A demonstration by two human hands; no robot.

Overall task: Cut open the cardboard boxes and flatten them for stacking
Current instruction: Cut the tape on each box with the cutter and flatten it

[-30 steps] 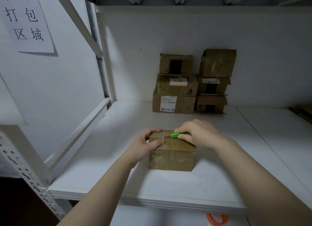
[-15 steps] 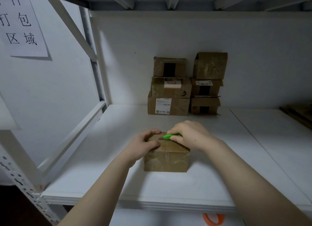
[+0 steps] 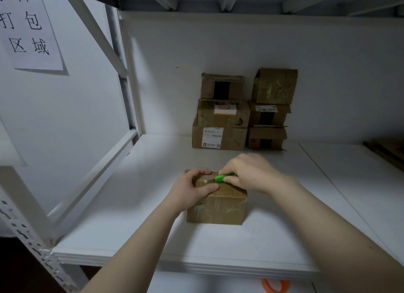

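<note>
The small brown cardboard box, wrapped in clear tape, stands near the front of the white shelf, and it is closed. The left hand grips its top left corner with fingers curled over the far edge and thumb on the lid, while the right hand is clamped on a green-handled utility knife whose blade lies on the top of the box. Further back, against the wall, two stacks of brown cardboard boxes stand side by side, and a white paper sign with black characters hangs at the upper left.
</note>
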